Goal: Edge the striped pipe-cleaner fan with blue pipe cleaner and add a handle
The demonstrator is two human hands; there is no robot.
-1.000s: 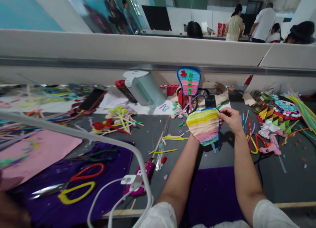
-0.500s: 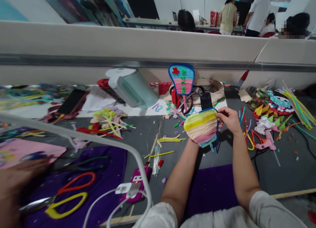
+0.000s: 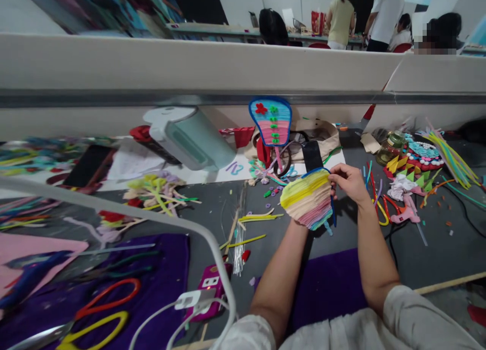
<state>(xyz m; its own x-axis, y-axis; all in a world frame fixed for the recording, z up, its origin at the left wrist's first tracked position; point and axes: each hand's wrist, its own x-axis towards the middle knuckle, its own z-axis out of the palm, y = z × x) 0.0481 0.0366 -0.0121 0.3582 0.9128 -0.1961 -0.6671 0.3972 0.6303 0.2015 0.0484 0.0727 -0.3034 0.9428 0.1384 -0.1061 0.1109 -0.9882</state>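
A fan-shaped craft piece (image 3: 307, 198) with yellow, cream, pink and blue stripes is held up over the table. Behind it, my left hand (image 3: 299, 228) supports it from below; its fingers are mostly hidden. My right hand (image 3: 347, 182) pinches a blue pipe cleaner (image 3: 333, 211) at the piece's right edge. That blue strand runs along the top rim, and its loose end hangs down on the right. Just beyond stands a finished-looking blue and pink fan (image 3: 270, 122) with a red flower and green bows.
Pipe-cleaner scraps (image 3: 260, 217) lie left of my arms. A pink glue gun (image 3: 406, 211) and a glass jar (image 3: 391, 146) sit right. A pale green jug (image 3: 193, 137) stands at the back. Red-and-yellow scissors (image 3: 102, 309), a magenta power strip (image 3: 208, 289) and a white tube (image 3: 205, 231) are left.
The view has shifted slightly, moving the table's things left. Another person's hand at the far left has gone out of view. My hands keep nearly the same hold.
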